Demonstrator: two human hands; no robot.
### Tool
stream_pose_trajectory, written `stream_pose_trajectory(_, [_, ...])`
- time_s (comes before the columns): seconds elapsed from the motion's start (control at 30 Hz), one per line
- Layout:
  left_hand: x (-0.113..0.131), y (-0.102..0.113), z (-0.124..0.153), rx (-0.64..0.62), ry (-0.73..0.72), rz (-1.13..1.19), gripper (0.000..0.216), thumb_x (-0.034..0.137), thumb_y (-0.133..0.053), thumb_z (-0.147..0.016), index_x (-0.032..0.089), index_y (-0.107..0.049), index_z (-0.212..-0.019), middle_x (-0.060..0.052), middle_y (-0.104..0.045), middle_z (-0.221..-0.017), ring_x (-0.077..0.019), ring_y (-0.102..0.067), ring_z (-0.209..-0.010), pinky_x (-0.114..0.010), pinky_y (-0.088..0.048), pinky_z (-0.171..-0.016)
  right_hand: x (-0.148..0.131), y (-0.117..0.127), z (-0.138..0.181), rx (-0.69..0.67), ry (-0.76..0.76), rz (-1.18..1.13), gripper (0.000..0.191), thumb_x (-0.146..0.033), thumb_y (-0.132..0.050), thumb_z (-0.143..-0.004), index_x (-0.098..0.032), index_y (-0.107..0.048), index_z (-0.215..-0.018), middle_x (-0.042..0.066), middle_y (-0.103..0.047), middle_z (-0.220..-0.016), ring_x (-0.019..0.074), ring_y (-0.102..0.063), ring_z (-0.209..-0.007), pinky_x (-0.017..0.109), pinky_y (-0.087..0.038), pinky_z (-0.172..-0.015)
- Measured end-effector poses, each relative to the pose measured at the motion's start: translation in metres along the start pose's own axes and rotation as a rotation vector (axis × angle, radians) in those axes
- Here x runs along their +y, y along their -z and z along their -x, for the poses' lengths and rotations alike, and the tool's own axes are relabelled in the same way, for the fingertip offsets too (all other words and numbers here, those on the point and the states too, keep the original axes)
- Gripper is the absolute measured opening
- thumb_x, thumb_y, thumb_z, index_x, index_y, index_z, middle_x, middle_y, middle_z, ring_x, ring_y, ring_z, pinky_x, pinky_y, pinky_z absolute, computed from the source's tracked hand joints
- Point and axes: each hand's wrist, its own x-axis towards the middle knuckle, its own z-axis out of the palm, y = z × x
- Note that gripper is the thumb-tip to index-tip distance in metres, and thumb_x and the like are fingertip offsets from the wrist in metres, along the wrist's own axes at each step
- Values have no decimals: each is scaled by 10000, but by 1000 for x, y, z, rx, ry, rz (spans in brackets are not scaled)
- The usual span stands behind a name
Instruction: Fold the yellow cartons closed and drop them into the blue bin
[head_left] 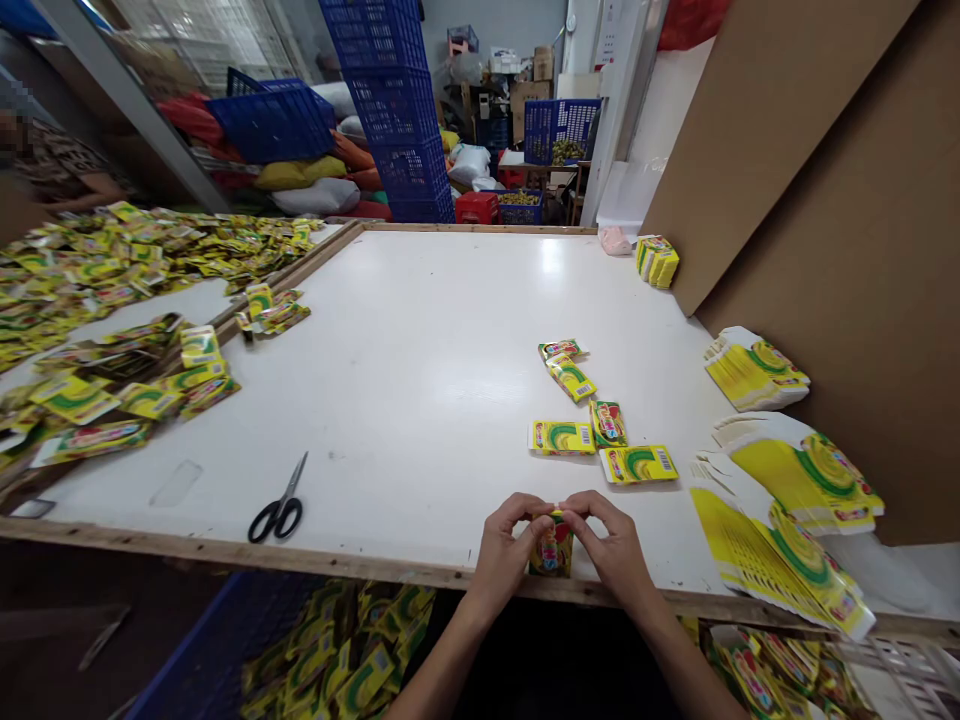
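Note:
Both my hands meet at the near edge of the white table (420, 330). My left hand (504, 548) and my right hand (611, 545) pinch the top of a small yellow and green packet (551, 550) held upright between them, fingers closed on it. Just beyond my hands lie several flat packets of the same kind (592, 420), scattered on the table. Stacks of flat yellow carton blanks (795, 520) fan out to the right of my right hand.
Black scissors (279, 508) lie near the front edge at left. Heaps of packets (112, 300) cover the left table, where another person's arm shows. A blue crate of packets (345, 650) sits below the table. Brown boards (825, 180) lean at right. A small packet stack (658, 260) stands far right.

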Motion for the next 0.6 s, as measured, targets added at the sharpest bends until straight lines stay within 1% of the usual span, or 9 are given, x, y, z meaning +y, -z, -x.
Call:
stream_pose_trajectory(0.1, [-1,2,6,-63,-19,-23,174,297,-650,-800,214,-745,-920,-66,-701,-898,-221,-629,-863,-326,-493,-799,1,3,5,-46,59,3,175,-346,-578,-881,-225,-695,-835,49,-692,-850,202,-648,-840,329,-529,-761])
stream_pose_trajectory(0.2, [9,18,13,36,-39,-85,162,305,-624,-821,217,-732,-902,-61,-704,-888,-220,-629,-856,-315,-490,-785,2,10,-8,-88,100,62,169,-331,-558,-894,-244,-700,-927,55,-691,-932,211,-643,-906,348,-517,-813])
stream_pose_trajectory(0.23, [16,30,18,86,-34,-118,164,319,-609,-831,215,-723,-888,-57,-702,-873,-218,-628,-842,-310,-489,-776,3,12,-17,-82,109,105,181,-329,-558,-893,-249,-687,-992,58,-689,-983,217,-636,-940,361,-510,-835])
stream_pose_trajectory(0.3, [34,63,29,149,-3,-213,187,355,-580,-847,217,-704,-869,-51,-692,-848,-218,-628,-813,-308,-489,-759,8,15,-41,-59,120,225,276,-302,-576,-877,-260,-624,-1146,66,-666,-1110,236,-605,-1041,401,-479,-902])
stream_pose_trajectory(0.37, [54,104,42,101,26,-377,188,381,-605,-822,225,-708,-842,-56,-692,-875,-241,-632,-853,-321,-485,-794,16,14,-68,-82,130,374,440,-234,-623,-829,-267,-547,-1261,73,-604,-1253,265,-521,-1190,465,-393,-1008])
stream_pose_trajectory(0.43, [69,139,55,158,15,-545,196,398,-644,-781,241,-717,-874,-64,-685,-975,-275,-615,-965,-345,-464,-868,24,9,-91,-134,96,495,601,-171,-706,-732,-252,-518,-1297,101,-556,-1318,317,-448,-1264,533,-310,-1053])
stream_pose_trajectory(0.47, [74,150,60,200,9,-602,207,400,-657,-768,246,-717,-892,-66,-678,-1014,-285,-602,-1009,-357,-449,-903,27,4,-98,-159,77,525,637,-144,-734,-691,-235,-530,-1287,122,-565,-1300,341,-452,-1254,556,-299,-1047])
stream_pose_trajectory(0.53, [73,156,65,277,16,-624,225,396,-659,-769,244,-701,-930,-68,-668,-1052,-286,-593,-1045,-376,-430,-944,28,-8,-102,-197,61,538,612,-120,-757,-656,-205,-572,-1233,148,-615,-1206,355,-512,-1177,556,-335,-1010])
stream_pose_trajectory(0.6, [58,140,60,310,37,-513,256,376,-644,-795,232,-653,-1007,-77,-657,-1080,-271,-605,-1042,-386,-442,-944,24,-20,-93,-232,92,464,528,-159,-737,-701,-201,-580,-1203,135,-638,-1152,316,-562,-1105,497,-397,-972])
